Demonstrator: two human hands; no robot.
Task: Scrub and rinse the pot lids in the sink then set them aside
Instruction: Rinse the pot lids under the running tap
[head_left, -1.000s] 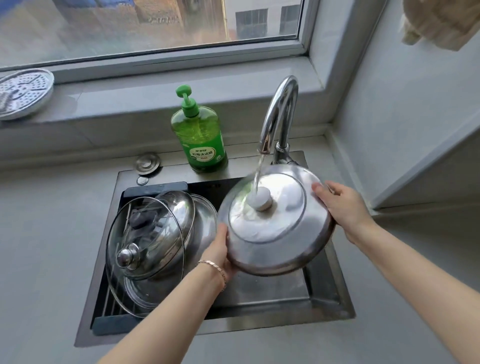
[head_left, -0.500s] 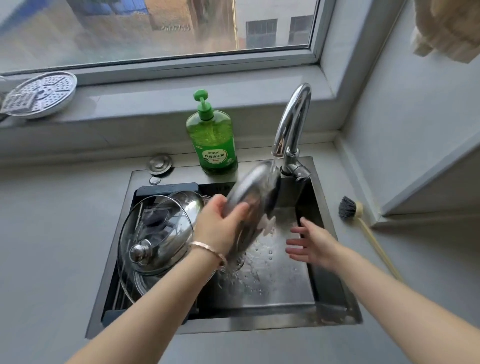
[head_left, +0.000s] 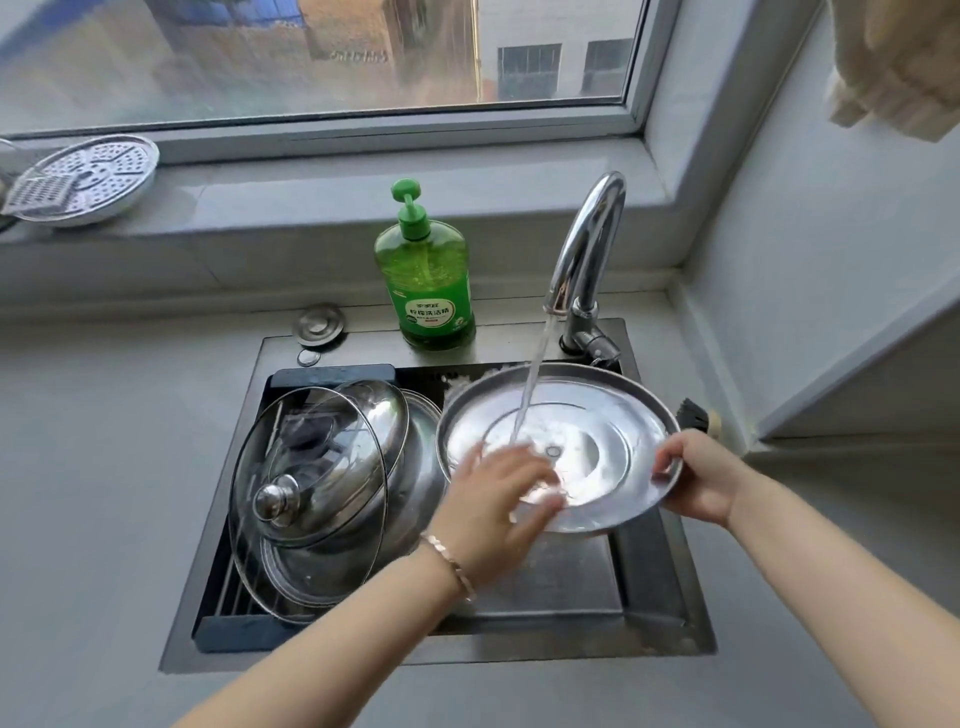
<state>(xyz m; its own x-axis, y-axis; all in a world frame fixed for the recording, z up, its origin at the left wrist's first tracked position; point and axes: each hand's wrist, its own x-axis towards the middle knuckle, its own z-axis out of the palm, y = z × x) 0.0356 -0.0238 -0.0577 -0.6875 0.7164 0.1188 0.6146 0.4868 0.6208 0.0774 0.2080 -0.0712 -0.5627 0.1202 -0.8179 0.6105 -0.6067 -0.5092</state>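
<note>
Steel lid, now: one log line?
rinse | steel lid underside up under running faucet | right hand grips rim | left hand open on inner face

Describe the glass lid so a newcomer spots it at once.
In the left half of the sink, lids lean in a dish rack. The glass lid is frontmost: see-through with a round metal knob, unlike the domed steel lids behind it and the steel lid under the tap.

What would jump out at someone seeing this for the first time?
A steel lid, underside up, catches running water from the tap over the right of the sink. On the back ledge stands a bright green soap bottle, and a glass lid leans on other lids in the sink's left half.
</note>
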